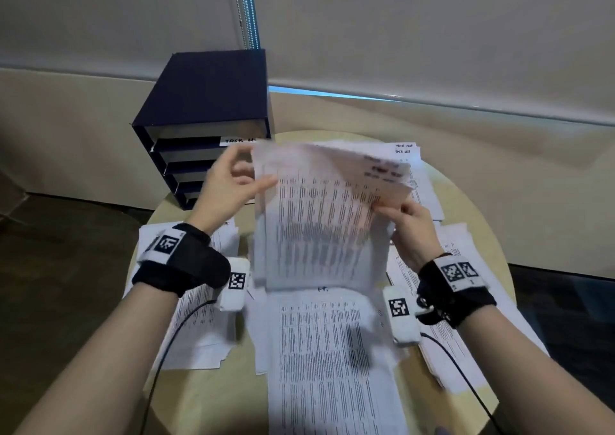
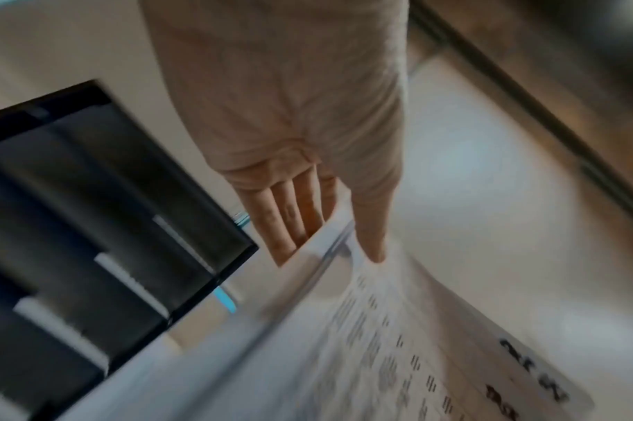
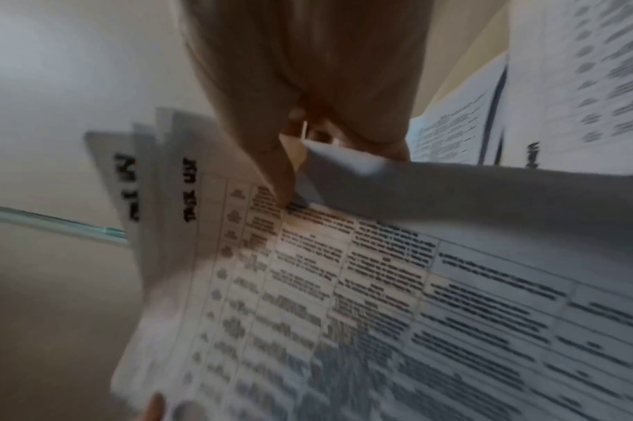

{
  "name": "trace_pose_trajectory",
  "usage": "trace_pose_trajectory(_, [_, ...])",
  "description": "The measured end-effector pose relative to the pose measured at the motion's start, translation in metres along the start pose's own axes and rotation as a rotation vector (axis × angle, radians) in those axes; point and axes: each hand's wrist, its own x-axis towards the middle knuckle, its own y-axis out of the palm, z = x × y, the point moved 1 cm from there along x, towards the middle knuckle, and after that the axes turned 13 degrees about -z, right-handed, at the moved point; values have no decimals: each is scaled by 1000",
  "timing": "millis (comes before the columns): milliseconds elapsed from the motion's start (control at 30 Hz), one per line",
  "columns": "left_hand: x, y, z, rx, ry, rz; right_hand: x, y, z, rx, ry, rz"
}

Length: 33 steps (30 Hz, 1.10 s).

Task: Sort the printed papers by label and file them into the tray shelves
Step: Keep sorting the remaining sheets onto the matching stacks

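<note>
From the head view I see my left hand (image 1: 233, 185) and right hand (image 1: 411, 231) lifting a sheaf of printed papers (image 1: 319, 221) above the round tabletop (image 1: 206, 391), just right of the dark tray shelves (image 1: 206, 128); more stacks lie below. At my left wrist, fingers (image 2: 286, 219) behind and thumb in front pinch the sheaf's edge. At my right wrist, my fingers (image 3: 271, 159) grip the fanned sheets (image 3: 343, 299).
</note>
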Motion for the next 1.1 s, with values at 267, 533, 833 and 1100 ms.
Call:
trace_pose_trajectory(267, [-35,59,48,-89,-178,-351,-21,50,-19,15,-51,18])
trace_pose_trajectory(533, [-50,82,110,-158,-509,-401,-3,60,-62,-95,154,-76])
trace_pose_trajectory(833, [-39,93,132,-282,-743,-393,22,55,-80,-68,293,-70])
trace_pose_trajectory(1100, [-43,97,129,-230,-713,-334,10,57,-93,-342,152,-61])
